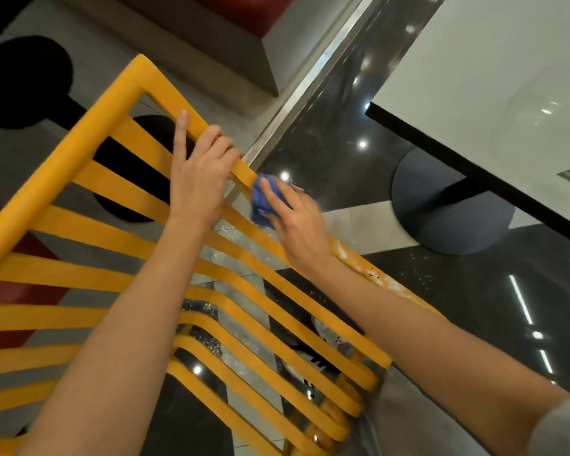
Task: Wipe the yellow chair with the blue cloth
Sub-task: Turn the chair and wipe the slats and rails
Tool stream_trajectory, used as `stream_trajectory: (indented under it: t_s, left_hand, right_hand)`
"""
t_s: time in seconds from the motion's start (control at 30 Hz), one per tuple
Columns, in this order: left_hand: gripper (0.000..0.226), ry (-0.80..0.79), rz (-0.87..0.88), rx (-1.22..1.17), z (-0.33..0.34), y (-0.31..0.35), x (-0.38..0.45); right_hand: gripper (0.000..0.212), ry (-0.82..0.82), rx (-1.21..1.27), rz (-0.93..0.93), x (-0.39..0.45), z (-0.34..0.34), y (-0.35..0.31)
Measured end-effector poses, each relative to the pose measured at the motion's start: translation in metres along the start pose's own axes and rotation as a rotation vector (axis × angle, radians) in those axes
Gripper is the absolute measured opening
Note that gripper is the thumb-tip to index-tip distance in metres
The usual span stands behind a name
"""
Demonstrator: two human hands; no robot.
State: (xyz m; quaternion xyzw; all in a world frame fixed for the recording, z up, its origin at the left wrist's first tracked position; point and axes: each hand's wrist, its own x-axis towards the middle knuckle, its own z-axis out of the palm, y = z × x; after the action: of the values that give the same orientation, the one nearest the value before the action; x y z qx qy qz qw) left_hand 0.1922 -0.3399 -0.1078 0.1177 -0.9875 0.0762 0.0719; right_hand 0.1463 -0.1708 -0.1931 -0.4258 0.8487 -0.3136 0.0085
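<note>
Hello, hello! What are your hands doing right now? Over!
Left hand grips chair rail. Right hand presses cloth on same rail. White smears ahead. Nothing blocking.

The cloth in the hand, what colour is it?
Blue. The cloth is held by the right hand against the yellow chair; the head view shows it.
</note>
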Motion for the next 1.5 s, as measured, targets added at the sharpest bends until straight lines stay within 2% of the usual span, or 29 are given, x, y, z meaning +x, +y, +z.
stream_trajectory:
  t_s: [0.13, 0.23, 0.4, 0.63, 0.73, 0.8, 0.83, 0.9, 0.93, 1.0, 1.1, 1.17, 1.33, 1.5]
  left_hand:
    - [0.038, 0.015, -0.016, -0.008, 0.003, -0.002, 0.001]
    - [0.040, -0.031, -0.011, -0.045, 0.004, -0.001, 0.002]
    - [0.037, -0.028, -0.015, -0.103, 0.008, -0.001, 0.002]
    - [0.028, -0.021, -0.047, -0.065, 0.006, 0.001, 0.000]
    - [0.028, -0.042, -0.079, -0.013, 0.004, 0.006, 0.001]
    - [0.040, -0.044, -0.090, 0.059, 0.002, 0.020, -0.002]
    - [0.055, -0.047, -0.064, 0.081, 0.002, 0.033, -0.007]
    - [0.079, -0.109, 0.089, 0.132, 0.009, 0.072, -0.025]
    - [0.081, -0.173, 0.162, 0.136, 0.016, 0.092, -0.038]
    - [0.071, -0.270, 0.192, 0.069, 0.037, 0.117, -0.057]
    - [0.061, -0.279, 0.030, -0.115, 0.054, 0.124, -0.060]
    - [0.053, -0.300, -0.011, -0.199, 0.056, 0.128, -0.057]
    - [0.042, -0.283, -0.101, -0.347, 0.055, 0.141, -0.051]
    - [0.036, -0.240, -0.154, -0.441, 0.063, 0.145, -0.049]
  right_hand:
    - [0.049, 0.031, 0.044, 0.056, 0.018, 0.012, -0.011]
    - [0.057, -0.014, -0.040, 0.068, -0.032, -0.006, 0.021]
    - [0.054, -0.074, -0.141, 0.104, -0.113, -0.053, 0.059]
    - [0.059, -0.040, -0.129, 0.098, -0.036, -0.015, 0.017]
    - [0.056, -0.074, -0.163, 0.107, -0.054, -0.028, 0.024]
    - [0.055, -0.088, -0.201, 0.114, -0.087, -0.046, 0.040]
    - [0.055, -0.095, -0.218, 0.130, -0.103, -0.056, 0.049]
    - [0.057, -0.098, -0.254, 0.181, -0.122, -0.067, 0.056]
    - [0.057, -0.087, -0.286, 0.191, -0.122, -0.067, 0.054]
    - [0.053, -0.063, -0.331, 0.167, -0.107, -0.059, 0.046]
    - [0.047, -0.080, -0.369, 0.105, -0.097, -0.054, 0.048]
    - [0.048, -0.106, -0.381, 0.100, -0.120, -0.067, 0.061]
    - [0.047, -0.070, -0.357, 0.147, -0.179, -0.104, 0.082]
    - [0.048, -0.101, -0.349, 0.163, -0.134, -0.075, 0.063]
